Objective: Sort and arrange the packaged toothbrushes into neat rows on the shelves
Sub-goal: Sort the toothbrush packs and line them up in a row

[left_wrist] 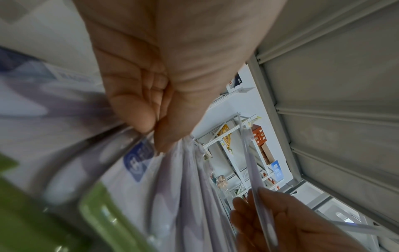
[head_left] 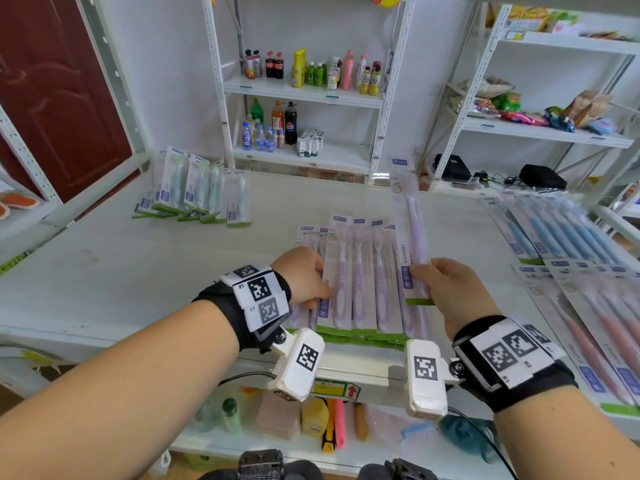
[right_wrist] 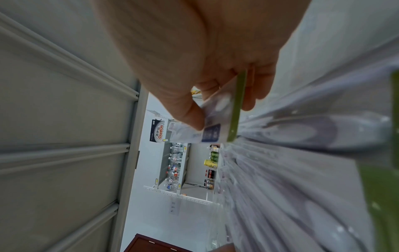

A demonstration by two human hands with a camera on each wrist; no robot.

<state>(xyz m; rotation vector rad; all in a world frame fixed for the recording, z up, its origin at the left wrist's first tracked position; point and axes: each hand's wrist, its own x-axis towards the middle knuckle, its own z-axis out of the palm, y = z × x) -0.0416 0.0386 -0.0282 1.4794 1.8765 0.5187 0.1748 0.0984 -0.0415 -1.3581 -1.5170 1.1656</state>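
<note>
A row of purple packaged toothbrushes (head_left: 360,282) lies overlapped at the middle front of the white shelf (head_left: 138,265). My left hand (head_left: 304,277) rests on the row's left end and pinches the edge of a pack (left_wrist: 138,158) between thumb and fingers. My right hand (head_left: 450,289) pinches the lower end of one purple toothbrush pack (head_left: 412,230), raised and tilted above the row's right end. In the right wrist view the thumb and fingers clamp that pack's green-edged bottom (right_wrist: 215,119). In the left wrist view the right hand (left_wrist: 287,221) holds the same pack (left_wrist: 252,172).
Green toothbrush packs (head_left: 194,188) lean in a stack at the shelf's back left. Blue packs (head_left: 554,230) and pink packs (head_left: 595,334) lie in rows at the right. Drink bottles (head_left: 311,71) fill the far shelving. A lower shelf beneath holds assorted items (head_left: 311,417).
</note>
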